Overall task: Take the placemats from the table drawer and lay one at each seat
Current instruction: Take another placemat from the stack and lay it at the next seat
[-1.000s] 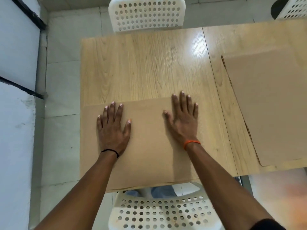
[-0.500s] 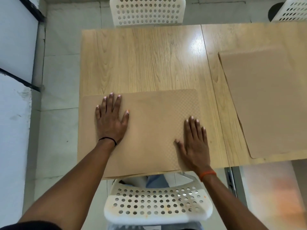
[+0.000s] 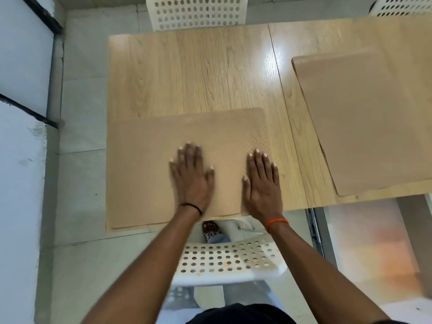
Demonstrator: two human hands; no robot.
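Bare wood across the far half of the desk, open to passage up to the far white chair. Near edge taken by a placemat, overhanging slightly, with left hand and right hand flat on it. Narrow bare strip right of that, then a second placemat. Near chair just below the desk edge.

Person is wearing a thin black band at the left wrist, an orange band at the right. Forearms are showing bare; a dark garment is covering the torso at bottom edge.
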